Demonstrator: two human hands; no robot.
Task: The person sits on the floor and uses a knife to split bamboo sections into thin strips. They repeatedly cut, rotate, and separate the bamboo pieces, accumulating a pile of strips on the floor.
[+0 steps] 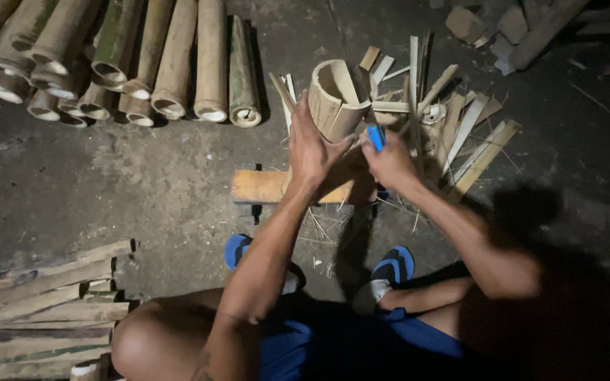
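A short hollow bamboo section [335,99], split open along one side, stands tilted on a flat wooden block [262,186] on the dark floor. My left hand [310,147] grips its lower left wall. My right hand [390,161] is closed on a tool with a blue handle [376,135], pressed against the section's right side; the blade is hidden. My knees and blue sandals [394,266] are below.
A row of long bamboo poles [178,63] lies at the top left. Split bamboo strips [460,134] are scattered right of the block. A stack of bamboo slats [44,310] lies at the lower left. Wood offcuts [503,28] sit at the top right.
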